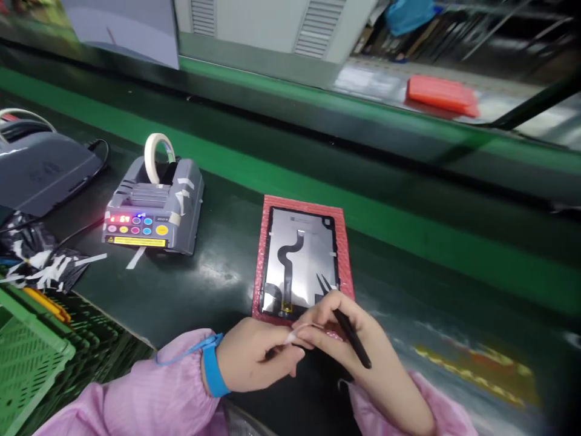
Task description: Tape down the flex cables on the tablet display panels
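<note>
Now the left hand [254, 357] and right hand [354, 339], which also grips black pointed tweezers [342, 318], pinch a flimsy whitish tape strip [297, 332] by its ends; likely sticky, easily creased.

Pink sleeves [136, 399] on both arms, elastic cuffs. Blue wrist strap [212, 367] on left wrist, thin blue cord trailing from strap over sleeve. Hands bare.

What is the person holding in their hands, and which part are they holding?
The right hand grips black tweezers around their middle, tips up. The left hand pinches one end of a small pale strip.
</note>
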The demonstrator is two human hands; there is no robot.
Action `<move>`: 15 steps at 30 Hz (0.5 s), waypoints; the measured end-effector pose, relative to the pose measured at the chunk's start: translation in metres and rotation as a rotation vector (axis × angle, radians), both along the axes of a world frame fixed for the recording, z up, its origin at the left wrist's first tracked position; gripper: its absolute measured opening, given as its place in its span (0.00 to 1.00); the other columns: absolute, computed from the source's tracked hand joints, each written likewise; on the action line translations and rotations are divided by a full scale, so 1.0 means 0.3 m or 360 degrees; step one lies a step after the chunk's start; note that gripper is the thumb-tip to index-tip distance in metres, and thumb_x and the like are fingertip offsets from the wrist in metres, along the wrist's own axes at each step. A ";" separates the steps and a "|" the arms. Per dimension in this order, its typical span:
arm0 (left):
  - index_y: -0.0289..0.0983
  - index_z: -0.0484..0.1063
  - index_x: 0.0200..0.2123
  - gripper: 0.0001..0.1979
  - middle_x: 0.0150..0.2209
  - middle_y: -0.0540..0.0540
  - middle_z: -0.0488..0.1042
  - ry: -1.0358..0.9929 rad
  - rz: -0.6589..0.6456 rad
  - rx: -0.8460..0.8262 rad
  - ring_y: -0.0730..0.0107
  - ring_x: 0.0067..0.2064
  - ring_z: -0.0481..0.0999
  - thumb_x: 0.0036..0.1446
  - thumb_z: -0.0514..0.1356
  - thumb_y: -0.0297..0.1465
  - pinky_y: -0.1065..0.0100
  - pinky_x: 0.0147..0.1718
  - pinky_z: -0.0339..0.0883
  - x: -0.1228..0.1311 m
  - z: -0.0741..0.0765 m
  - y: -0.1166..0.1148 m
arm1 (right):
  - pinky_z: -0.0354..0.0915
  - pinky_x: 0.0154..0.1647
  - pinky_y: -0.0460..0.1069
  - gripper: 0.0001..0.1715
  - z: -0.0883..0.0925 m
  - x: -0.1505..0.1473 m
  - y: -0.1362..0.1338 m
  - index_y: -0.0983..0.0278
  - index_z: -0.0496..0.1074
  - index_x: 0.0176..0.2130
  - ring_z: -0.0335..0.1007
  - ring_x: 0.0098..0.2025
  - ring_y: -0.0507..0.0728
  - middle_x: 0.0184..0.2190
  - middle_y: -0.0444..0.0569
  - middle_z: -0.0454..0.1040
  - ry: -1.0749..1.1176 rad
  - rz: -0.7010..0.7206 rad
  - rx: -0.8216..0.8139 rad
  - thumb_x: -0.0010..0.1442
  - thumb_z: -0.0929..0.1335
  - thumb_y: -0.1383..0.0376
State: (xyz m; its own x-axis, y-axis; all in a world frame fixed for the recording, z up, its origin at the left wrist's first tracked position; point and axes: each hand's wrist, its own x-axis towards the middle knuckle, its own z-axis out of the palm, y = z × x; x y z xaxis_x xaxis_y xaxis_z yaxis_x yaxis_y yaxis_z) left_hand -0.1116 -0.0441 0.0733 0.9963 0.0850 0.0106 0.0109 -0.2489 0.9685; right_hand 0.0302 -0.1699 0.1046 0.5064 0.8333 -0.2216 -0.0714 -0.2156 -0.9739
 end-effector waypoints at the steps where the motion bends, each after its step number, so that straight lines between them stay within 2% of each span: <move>1: 0.34 0.75 0.35 0.16 0.23 0.50 0.77 0.0057 -0.0018 0.0026 0.76 0.22 0.72 0.67 0.49 0.34 0.74 0.24 0.63 0.008 0.003 0.000 | 0.71 0.28 0.50 0.25 0.012 0.013 0.005 0.59 0.60 0.27 0.74 0.27 0.58 0.26 0.48 0.77 -0.0017 -0.0046 0.0002 0.54 0.77 0.54; 3: 0.34 0.73 0.48 0.16 0.24 0.51 0.78 0.0113 0.0029 0.0212 0.74 0.23 0.73 0.68 0.49 0.34 0.72 0.27 0.66 0.020 0.007 -0.001 | 0.69 0.31 0.49 0.28 0.030 0.048 0.016 0.59 0.57 0.26 0.73 0.28 0.57 0.26 0.46 0.75 -0.0164 -0.0246 0.0052 0.54 0.77 0.54; 5: 0.33 0.68 0.56 0.19 0.29 0.48 0.79 0.0040 0.0144 0.0680 0.66 0.31 0.76 0.68 0.50 0.35 0.65 0.34 0.69 0.035 0.005 -0.008 | 0.67 0.31 0.49 0.28 0.036 0.094 0.036 0.59 0.56 0.26 0.71 0.28 0.56 0.26 0.44 0.74 -0.0369 -0.0430 0.0091 0.54 0.78 0.54; 7: 0.34 0.69 0.56 0.19 0.35 0.44 0.79 -0.0058 0.0250 0.1225 0.58 0.40 0.76 0.67 0.53 0.36 0.58 0.39 0.68 0.056 -0.003 -0.020 | 0.66 0.29 0.49 0.29 0.020 0.139 0.067 0.59 0.57 0.26 0.69 0.28 0.56 0.26 0.44 0.73 -0.0479 -0.0412 0.0070 0.52 0.78 0.52; 9: 0.35 0.70 0.55 0.19 0.39 0.42 0.76 -0.0042 0.0325 0.1572 0.56 0.43 0.73 0.65 0.56 0.37 0.57 0.40 0.66 0.081 -0.016 -0.034 | 0.65 0.28 0.50 0.31 -0.016 0.174 0.105 0.59 0.57 0.26 0.68 0.27 0.56 0.25 0.45 0.73 -0.0488 -0.0253 0.0009 0.50 0.78 0.48; 12: 0.33 0.69 0.56 0.22 0.38 0.43 0.73 0.0101 0.0411 0.1784 0.58 0.42 0.71 0.63 0.59 0.39 0.58 0.40 0.64 0.112 -0.037 -0.044 | 0.62 0.27 0.50 0.33 -0.082 0.202 0.156 0.59 0.56 0.26 0.66 0.26 0.55 0.25 0.44 0.71 -0.0420 -0.0097 -0.0064 0.48 0.76 0.43; 15: 0.33 0.69 0.57 0.23 0.36 0.44 0.71 0.0149 0.0431 0.1842 0.59 0.41 0.69 0.63 0.59 0.39 0.59 0.37 0.62 0.126 -0.053 -0.042 | 0.61 0.28 0.50 0.33 -0.127 0.215 0.186 0.58 0.55 0.27 0.65 0.26 0.55 0.25 0.43 0.70 -0.0363 -0.0024 -0.0101 0.49 0.75 0.42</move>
State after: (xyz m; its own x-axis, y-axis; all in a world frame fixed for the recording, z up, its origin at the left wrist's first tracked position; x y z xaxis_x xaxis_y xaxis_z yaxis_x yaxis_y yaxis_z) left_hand -0.0737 -0.0567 0.0575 0.9485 0.2805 0.1475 0.2565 -0.9528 0.1626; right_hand 0.0947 -0.1142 0.0664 0.5616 0.8133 -0.1519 0.1453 -0.2777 -0.9496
